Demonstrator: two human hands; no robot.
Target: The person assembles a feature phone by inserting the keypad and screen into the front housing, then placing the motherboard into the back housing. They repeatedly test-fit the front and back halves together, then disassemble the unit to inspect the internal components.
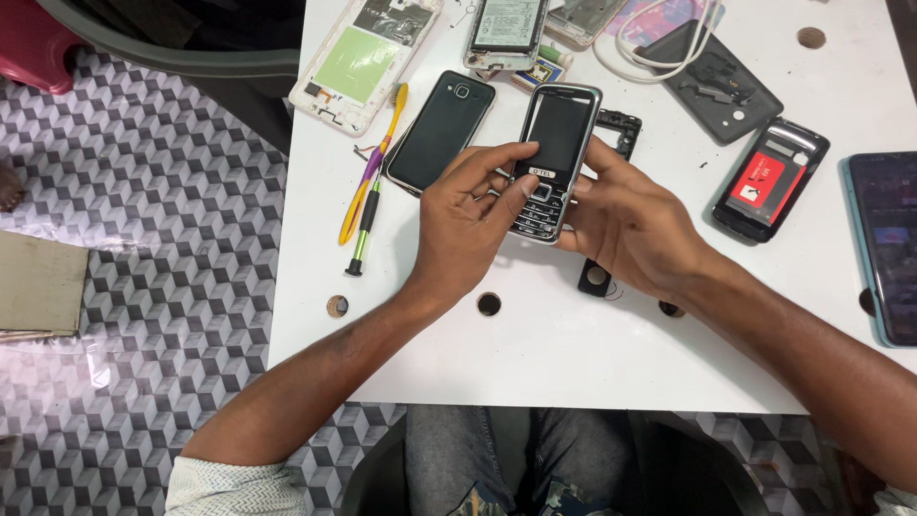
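Observation:
A silver-framed keypad phone with a dark screen is held above the white table between both hands. My left hand grips its left side, thumb pressing on the keypad. My right hand holds the right edge from behind. A black phone frame part shows just behind the held phone.
A black smartphone lies left of the hands, beside a yellow toothbrush and a green-handled screwdriver. An opened white phone, a black back cover, an open phone with a red battery, white cable and a dark smartphone surround them.

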